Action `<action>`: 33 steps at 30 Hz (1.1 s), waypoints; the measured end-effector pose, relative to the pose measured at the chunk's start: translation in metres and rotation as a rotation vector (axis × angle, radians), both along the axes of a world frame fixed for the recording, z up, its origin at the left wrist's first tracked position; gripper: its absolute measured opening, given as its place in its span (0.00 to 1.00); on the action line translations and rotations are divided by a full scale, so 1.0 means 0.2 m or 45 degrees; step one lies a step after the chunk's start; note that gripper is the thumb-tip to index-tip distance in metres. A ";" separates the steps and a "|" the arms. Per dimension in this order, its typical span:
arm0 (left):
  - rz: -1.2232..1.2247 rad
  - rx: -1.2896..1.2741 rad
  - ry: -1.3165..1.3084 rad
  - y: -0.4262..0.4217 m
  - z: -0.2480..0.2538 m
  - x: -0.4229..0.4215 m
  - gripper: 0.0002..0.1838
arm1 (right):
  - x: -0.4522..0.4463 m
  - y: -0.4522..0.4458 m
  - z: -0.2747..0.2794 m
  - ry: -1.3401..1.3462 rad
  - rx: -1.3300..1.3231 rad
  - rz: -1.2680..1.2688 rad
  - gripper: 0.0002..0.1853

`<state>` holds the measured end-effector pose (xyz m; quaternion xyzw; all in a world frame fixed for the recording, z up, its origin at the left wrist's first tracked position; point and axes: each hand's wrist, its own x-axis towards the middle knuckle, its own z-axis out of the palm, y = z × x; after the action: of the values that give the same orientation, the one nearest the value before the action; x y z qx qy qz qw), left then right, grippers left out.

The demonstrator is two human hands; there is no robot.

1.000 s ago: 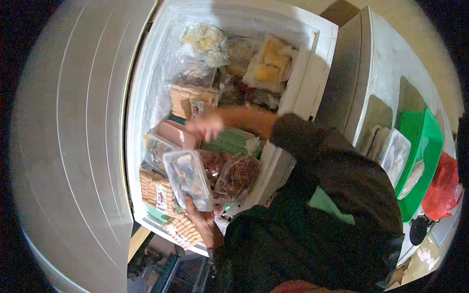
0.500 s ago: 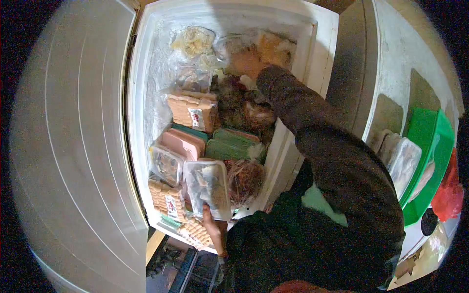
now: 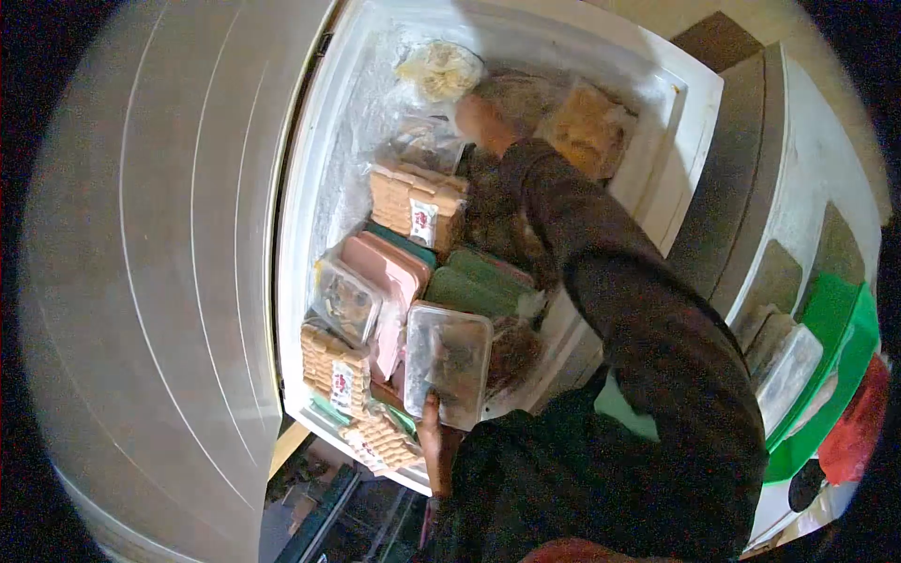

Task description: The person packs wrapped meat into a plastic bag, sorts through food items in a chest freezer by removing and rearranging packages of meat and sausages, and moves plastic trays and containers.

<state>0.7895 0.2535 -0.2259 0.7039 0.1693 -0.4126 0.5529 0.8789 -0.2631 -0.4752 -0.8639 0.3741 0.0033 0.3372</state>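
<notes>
My left hand (image 3: 436, 439) grips a clear lidded plastic container (image 3: 449, 361) by its near end, thumb on top, holding it over the front of the freezer. Inside the container, frosty contents show dimly. Deep in the chest freezer (image 3: 343, 155), my right hand (image 3: 486, 125) reaches among bagged food; its fingers are blurred and partly hidden. To its left lies a frosted bag of pale food (image 3: 441, 70). An orange-brown bagged item (image 3: 589, 131) rests on its right. Below the hand, dark packages are partly covered by my sleeve.
Packs of brown rolls (image 3: 418, 202), pink tubs (image 3: 385, 263), green tubs (image 3: 479, 281) and another clear container (image 3: 345, 302) fill the freezer. The raised lid (image 3: 178, 235) stands at left. A green basin (image 3: 826, 366) and a red bag (image 3: 856, 422) are at right.
The view has shifted, so the freezer appears farther right. My right hand has moved left of the orange-brown bag, which is now more visible. My left hand still holds the container.
</notes>
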 end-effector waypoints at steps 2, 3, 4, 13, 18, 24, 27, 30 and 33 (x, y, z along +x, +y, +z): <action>0.163 0.012 0.113 -0.20 0.12 -0.03 0.30 | -0.04 -0.06 0.08 -0.168 0.063 -0.119 0.23; 0.130 0.018 0.101 -0.21 0.12 -0.03 0.30 | -0.06 -0.11 0.13 -0.326 0.154 -0.210 0.22; 0.098 0.025 0.088 -0.20 0.12 -0.02 0.30 | -0.09 -0.17 0.21 -0.516 0.280 -0.294 0.21; 0.176 -0.389 0.195 -0.03 -0.12 -0.02 0.26 | -0.54 -0.03 1.30 -0.921 0.335 0.000 0.13; 0.244 -0.420 0.181 0.05 -0.20 -0.04 0.26 | -0.50 0.05 0.78 -0.446 -0.181 0.085 0.12; 0.206 -0.274 0.153 0.07 -0.09 -0.08 0.26 | -0.51 0.12 0.43 -0.406 0.539 -0.338 0.12; 0.197 -0.239 0.154 0.07 -0.09 -0.07 0.26 | -0.52 0.06 0.38 -0.403 0.614 -0.492 0.11; 0.183 -0.224 0.152 0.05 -0.09 -0.06 0.26 | -0.49 -0.11 0.25 -0.393 -0.389 -0.047 0.11; 0.173 -0.206 0.149 0.03 -0.09 -0.05 0.26 | -0.35 -0.30 0.25 -0.209 -0.288 -0.355 0.13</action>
<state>0.7789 0.2597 -0.2447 0.6186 0.2148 -0.4269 0.6237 0.8088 -0.3227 -0.4260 -0.8334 0.4594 -0.1559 0.2647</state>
